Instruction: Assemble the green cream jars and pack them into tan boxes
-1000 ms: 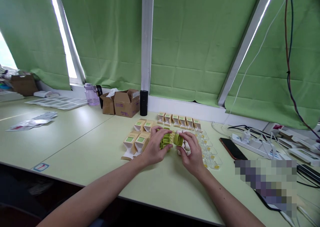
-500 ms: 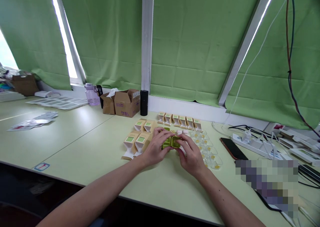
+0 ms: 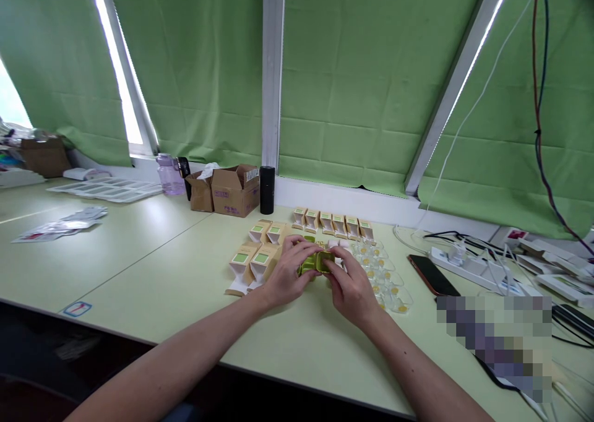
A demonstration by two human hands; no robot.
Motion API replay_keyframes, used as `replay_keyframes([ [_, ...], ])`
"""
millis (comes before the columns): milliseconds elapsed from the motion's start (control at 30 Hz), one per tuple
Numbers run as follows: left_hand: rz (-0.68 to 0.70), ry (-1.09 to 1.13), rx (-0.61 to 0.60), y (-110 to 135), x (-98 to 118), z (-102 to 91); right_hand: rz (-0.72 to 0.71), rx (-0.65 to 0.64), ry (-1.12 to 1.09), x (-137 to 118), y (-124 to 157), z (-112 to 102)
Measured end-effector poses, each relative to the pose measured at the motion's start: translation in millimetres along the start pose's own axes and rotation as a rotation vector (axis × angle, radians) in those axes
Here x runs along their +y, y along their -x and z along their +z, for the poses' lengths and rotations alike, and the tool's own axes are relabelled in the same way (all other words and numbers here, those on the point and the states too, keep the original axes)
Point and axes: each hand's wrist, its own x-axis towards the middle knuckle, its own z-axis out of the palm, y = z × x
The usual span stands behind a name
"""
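Both the left hand (image 3: 288,273) and the right hand (image 3: 352,291) are curled, thumbs and fingers almost closed on small, hollow, olive-green plastic pieces (image 3: 322,262) between them, over the pale green tabletop (image 3: 297,341). Tan cardboard boxes with green squares (image 3: 261,258) stand just beside the left hand; clear plastic shapes with yellow spots (image 3: 395,279) lie near the right.

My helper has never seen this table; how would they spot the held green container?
Over the pale table, find the left hand and right hand. The green container is held between them. Unlike the neighbouring tan cartons, all its visible surface is green.
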Motion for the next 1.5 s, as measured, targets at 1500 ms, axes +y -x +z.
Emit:
replay_keyframes([
  [1500,0.088,-0.144,-0.068,-0.5,11.6,-3.6,0.767,0.111,-0.663,-2.6,-3.0,2.4],
])
